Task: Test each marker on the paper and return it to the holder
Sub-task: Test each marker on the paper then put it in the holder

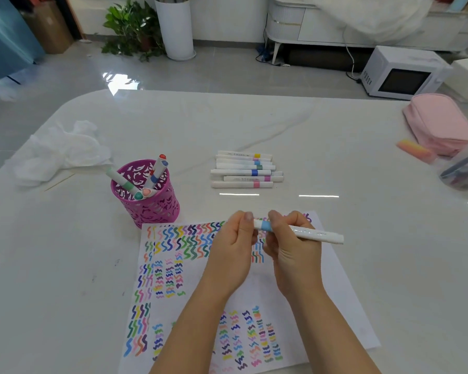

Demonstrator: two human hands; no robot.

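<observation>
Both hands, left hand [234, 238] and right hand [292, 247], grip one marker [303, 233]; its long axis runs rightward, the holder [146, 201] lying left, nearer the left hand.

Magenta cut-out holder [149, 205]; white marker [308, 233], light-blue band.

Tissue [62, 151]: crumpled, white, at the table's far left.
Pink pouch [438, 125]: at the table's right edge.
Microwave [401, 72]: white, on the floor beyond the table.
Potted plant [131, 28]: beside a tall white cylinder [174, 28].
</observation>
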